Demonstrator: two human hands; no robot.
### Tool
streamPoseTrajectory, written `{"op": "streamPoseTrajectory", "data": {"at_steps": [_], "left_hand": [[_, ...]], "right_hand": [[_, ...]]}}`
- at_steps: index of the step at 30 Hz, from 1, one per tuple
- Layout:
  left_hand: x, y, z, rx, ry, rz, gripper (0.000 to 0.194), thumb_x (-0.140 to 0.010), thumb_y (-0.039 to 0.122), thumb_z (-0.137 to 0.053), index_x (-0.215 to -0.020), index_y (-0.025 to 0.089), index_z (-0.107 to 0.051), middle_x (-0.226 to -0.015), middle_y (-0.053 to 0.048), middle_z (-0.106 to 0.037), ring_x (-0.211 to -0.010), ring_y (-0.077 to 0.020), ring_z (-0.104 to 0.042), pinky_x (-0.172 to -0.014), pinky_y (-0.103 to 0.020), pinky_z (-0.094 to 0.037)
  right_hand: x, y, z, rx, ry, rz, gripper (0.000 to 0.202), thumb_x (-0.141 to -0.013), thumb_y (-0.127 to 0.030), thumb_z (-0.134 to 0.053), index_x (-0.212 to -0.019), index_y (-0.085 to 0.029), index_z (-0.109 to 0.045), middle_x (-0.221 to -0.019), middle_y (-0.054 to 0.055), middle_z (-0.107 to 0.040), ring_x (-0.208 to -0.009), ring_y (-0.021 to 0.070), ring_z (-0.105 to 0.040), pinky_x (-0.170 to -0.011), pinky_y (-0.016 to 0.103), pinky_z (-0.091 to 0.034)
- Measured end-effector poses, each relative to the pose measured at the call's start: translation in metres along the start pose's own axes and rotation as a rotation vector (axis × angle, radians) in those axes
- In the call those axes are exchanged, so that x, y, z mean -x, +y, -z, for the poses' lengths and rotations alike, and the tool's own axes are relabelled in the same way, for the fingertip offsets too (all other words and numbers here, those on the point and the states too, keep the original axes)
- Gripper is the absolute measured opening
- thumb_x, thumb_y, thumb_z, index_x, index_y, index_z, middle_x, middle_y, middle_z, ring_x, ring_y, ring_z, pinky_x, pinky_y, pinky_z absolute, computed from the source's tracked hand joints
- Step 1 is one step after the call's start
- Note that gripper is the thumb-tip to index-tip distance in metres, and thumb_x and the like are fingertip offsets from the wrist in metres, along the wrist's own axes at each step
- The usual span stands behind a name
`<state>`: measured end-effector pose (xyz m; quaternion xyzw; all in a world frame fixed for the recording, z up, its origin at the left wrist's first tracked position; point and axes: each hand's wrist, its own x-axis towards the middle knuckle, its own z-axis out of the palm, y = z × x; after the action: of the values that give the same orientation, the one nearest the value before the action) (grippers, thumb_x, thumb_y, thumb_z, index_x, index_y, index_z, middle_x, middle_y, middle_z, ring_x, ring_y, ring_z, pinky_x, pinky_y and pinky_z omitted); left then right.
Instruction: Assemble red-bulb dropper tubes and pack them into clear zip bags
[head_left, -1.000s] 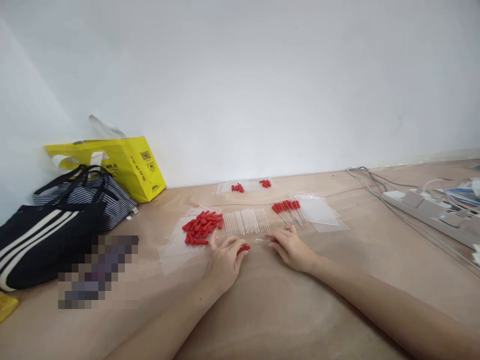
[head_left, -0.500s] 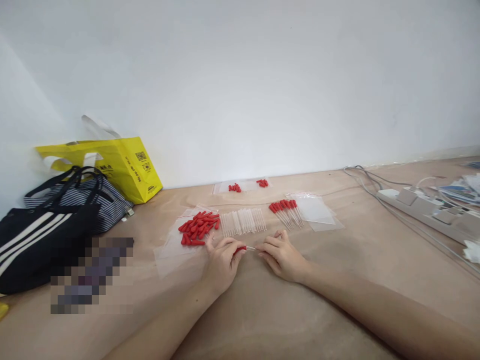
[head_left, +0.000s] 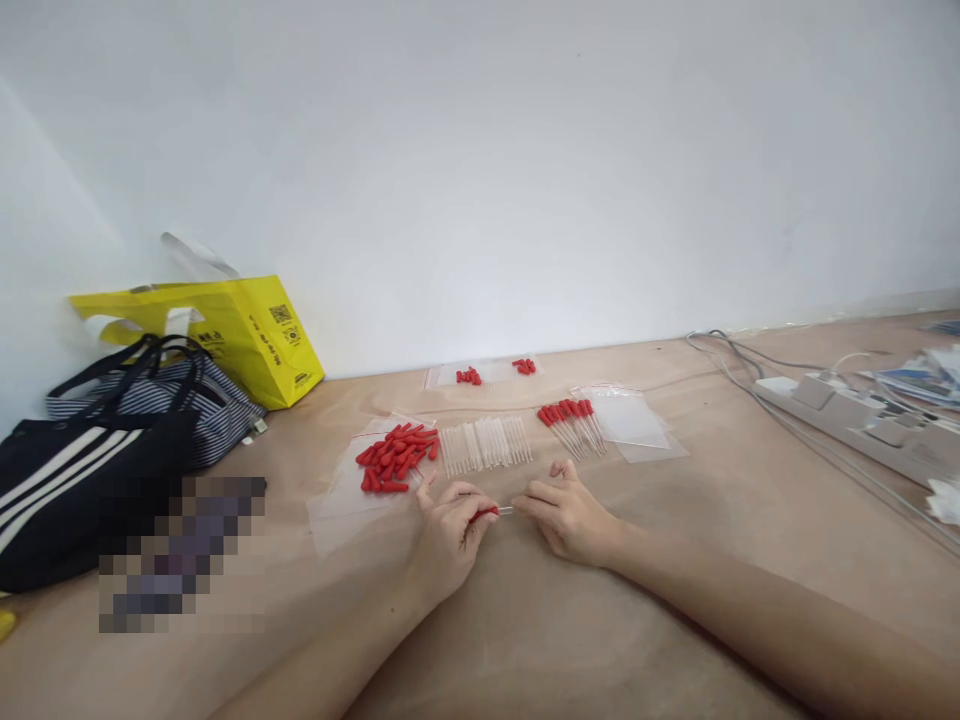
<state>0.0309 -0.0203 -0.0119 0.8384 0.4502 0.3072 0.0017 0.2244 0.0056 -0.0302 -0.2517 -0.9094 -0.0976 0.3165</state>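
My left hand (head_left: 451, 530) pinches a red rubber bulb (head_left: 486, 514), with its mouth pointing right. My right hand (head_left: 564, 515) pinches a thin clear glass tube (head_left: 507, 510) whose left end meets the bulb's mouth; how deep it sits inside I cannot tell. Just beyond my hands lies a row of clear glass tubes (head_left: 486, 444). A heap of red bulbs (head_left: 396, 456) rests on clear plastic bags (head_left: 337, 510) to the left. Several droppers with red bulbs (head_left: 574, 425) lie fanned out beyond my right hand.
Clear zip bags (head_left: 637, 420) lie right of the droppers. More red bulbs (head_left: 469, 377) sit on a bag near the wall. A yellow bag (head_left: 281, 345) and a black striped bag (head_left: 90, 480) stand at the left. A power strip (head_left: 862, 415) with cables is at the right.
Both hands and the bulb and tube between them have shifted slightly toward me and to the right. The piles around them look the same.
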Motion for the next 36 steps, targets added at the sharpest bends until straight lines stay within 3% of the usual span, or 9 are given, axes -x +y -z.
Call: {"op": "streamPoseTrajectory", "data": {"at_steps": [11,21,26,31,36], "left_hand": [[0.001,0.002,-0.001,0.029,-0.013,-0.032,0.015,-0.082,0.022,-0.045,-0.074,0.021,-0.057,-0.072,0.002,-0.066,-0.077,-0.0154,-0.058,-0.097,-0.048,-0.010],[0.000,0.001,-0.001,0.038,-0.058,-0.026,0.015,-0.082,0.024,-0.046,-0.073,0.021,-0.058,-0.071,0.003,-0.065,-0.078,-0.0160,-0.058,-0.097,-0.050,-0.006],[-0.003,0.001,0.001,0.024,-0.046,-0.038,0.012,-0.080,0.023,-0.049,-0.073,0.022,-0.059,-0.069,0.005,-0.065,-0.080,-0.0151,-0.057,-0.098,-0.051,0.003],[-0.006,-0.003,0.010,0.003,0.001,-0.067,0.004,-0.075,0.026,-0.057,-0.078,0.024,-0.060,-0.072,0.006,-0.066,-0.083,-0.0162,-0.057,-0.098,-0.050,0.007],[-0.006,-0.008,0.012,-0.023,0.079,-0.117,0.011,-0.079,0.022,-0.052,-0.082,0.026,-0.062,-0.067,0.007,-0.066,-0.076,-0.0143,-0.057,-0.098,-0.050,0.006]], "right_hand": [[-0.006,-0.006,-0.005,0.031,0.108,0.038,0.025,-0.079,-0.009,-0.032,-0.074,-0.014,-0.056,-0.063,0.002,-0.051,-0.053,0.0115,-0.035,-0.060,0.028,-0.021],[-0.009,-0.006,-0.010,-0.016,0.029,0.027,0.023,-0.078,-0.007,-0.033,-0.072,-0.013,-0.055,-0.064,0.003,-0.053,-0.055,0.0115,-0.037,-0.063,0.029,-0.023],[-0.008,-0.002,-0.009,-0.066,-0.030,0.008,0.022,-0.081,-0.010,-0.035,-0.078,-0.014,-0.056,-0.068,0.003,-0.055,-0.057,0.0110,-0.039,-0.064,0.028,-0.022],[-0.007,0.006,-0.006,-0.159,-0.042,-0.046,0.021,-0.086,-0.020,-0.038,-0.091,-0.016,-0.058,-0.073,0.002,-0.058,-0.064,0.0110,-0.045,-0.068,0.028,-0.023],[-0.004,0.012,0.002,-0.200,-0.045,-0.056,0.021,-0.087,-0.026,-0.041,-0.093,-0.017,-0.058,-0.077,0.002,-0.060,-0.069,0.0110,-0.048,-0.071,0.028,-0.023]]}}
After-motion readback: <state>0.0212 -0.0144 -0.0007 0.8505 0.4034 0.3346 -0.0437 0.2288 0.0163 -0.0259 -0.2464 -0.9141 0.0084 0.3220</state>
